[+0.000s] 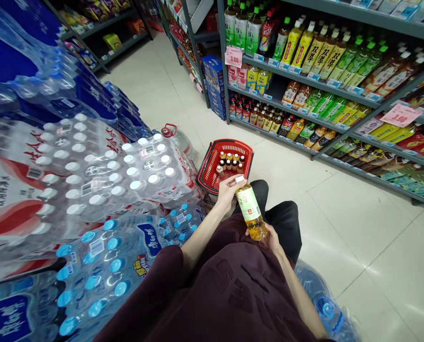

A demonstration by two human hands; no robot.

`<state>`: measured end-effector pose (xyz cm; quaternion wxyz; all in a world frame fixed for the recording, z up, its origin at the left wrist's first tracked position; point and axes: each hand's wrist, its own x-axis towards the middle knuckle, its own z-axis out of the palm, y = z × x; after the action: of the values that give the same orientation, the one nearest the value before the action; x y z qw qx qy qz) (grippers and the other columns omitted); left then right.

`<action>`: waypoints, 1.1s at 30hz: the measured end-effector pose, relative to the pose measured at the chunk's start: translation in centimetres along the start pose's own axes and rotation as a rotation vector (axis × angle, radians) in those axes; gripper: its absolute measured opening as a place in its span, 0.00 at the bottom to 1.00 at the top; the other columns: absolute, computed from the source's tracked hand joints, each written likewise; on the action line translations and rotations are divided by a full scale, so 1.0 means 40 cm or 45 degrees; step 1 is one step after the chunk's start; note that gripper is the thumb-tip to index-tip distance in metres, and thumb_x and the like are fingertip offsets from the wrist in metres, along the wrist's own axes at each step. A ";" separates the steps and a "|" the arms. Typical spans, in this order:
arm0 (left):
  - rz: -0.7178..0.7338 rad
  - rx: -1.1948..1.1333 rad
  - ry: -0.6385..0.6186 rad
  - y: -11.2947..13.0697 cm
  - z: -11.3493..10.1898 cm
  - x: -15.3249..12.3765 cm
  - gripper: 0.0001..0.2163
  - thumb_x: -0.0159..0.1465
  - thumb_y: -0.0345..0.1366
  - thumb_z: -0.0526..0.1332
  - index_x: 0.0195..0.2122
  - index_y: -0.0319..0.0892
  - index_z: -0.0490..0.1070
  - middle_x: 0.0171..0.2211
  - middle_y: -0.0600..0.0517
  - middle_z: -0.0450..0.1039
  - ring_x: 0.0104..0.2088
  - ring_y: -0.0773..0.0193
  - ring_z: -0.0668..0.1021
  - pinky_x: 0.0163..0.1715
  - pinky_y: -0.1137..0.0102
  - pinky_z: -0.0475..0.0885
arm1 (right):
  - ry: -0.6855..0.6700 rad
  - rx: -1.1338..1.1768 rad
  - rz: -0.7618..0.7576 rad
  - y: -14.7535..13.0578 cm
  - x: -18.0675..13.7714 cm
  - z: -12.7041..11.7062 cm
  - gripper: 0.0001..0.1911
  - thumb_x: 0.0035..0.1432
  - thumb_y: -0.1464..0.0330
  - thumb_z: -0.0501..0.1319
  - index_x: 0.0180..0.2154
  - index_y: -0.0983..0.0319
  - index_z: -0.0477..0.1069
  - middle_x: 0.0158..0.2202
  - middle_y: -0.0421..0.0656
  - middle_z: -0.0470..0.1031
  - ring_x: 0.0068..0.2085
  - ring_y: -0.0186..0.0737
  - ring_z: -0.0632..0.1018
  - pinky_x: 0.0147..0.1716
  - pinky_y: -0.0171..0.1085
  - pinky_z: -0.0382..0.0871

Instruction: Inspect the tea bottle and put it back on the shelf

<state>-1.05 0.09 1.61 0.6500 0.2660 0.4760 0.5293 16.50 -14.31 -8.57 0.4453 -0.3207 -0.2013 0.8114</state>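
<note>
I hold a yellow drink bottle (250, 209) with a white cap and a pale label in both hands, over my lap. My left hand (228, 190) grips its upper end near the cap. My right hand (270, 237) cups its base from below. Just beyond the bottle a red plastic shopping basket (212, 166) stands on the floor, with several small brown bottles (231, 161) in it.
Shrink-wrapped packs of water bottles (101, 190) are stacked high on my left. A large water jug (325, 308) lies by my right side. Shelves of bottled drinks (322, 71) with pink price tags line the right. The pale tiled floor (357, 213) stretches ahead.
</note>
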 end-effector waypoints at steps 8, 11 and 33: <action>-0.005 -0.008 -0.006 0.004 0.003 -0.002 0.22 0.46 0.38 0.79 0.42 0.39 0.82 0.38 0.45 0.84 0.37 0.58 0.83 0.44 0.64 0.73 | 0.015 -0.009 -0.005 0.002 0.002 -0.001 0.31 0.58 0.49 0.61 0.52 0.66 0.72 0.39 0.54 0.84 0.35 0.50 0.83 0.34 0.41 0.74; 0.000 -0.008 -0.026 0.001 0.001 -0.001 0.22 0.47 0.38 0.78 0.42 0.39 0.82 0.37 0.45 0.84 0.37 0.58 0.83 0.44 0.64 0.73 | 0.025 0.018 -0.010 -0.002 0.002 0.006 0.31 0.55 0.49 0.64 0.51 0.66 0.73 0.40 0.54 0.84 0.37 0.51 0.84 0.35 0.42 0.75; -0.016 -0.069 -0.122 -0.011 0.014 -0.005 0.23 0.50 0.41 0.77 0.45 0.40 0.78 0.45 0.42 0.83 0.45 0.55 0.83 0.49 0.60 0.75 | 0.192 -0.093 -0.203 -0.012 0.004 0.022 0.39 0.41 0.49 0.75 0.54 0.56 0.73 0.48 0.44 0.81 0.48 0.47 0.81 0.50 0.43 0.75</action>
<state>-0.35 -0.13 1.51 0.6825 0.2702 0.4313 0.5246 16.11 -13.96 -7.69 0.5104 -0.3798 -0.2215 0.7390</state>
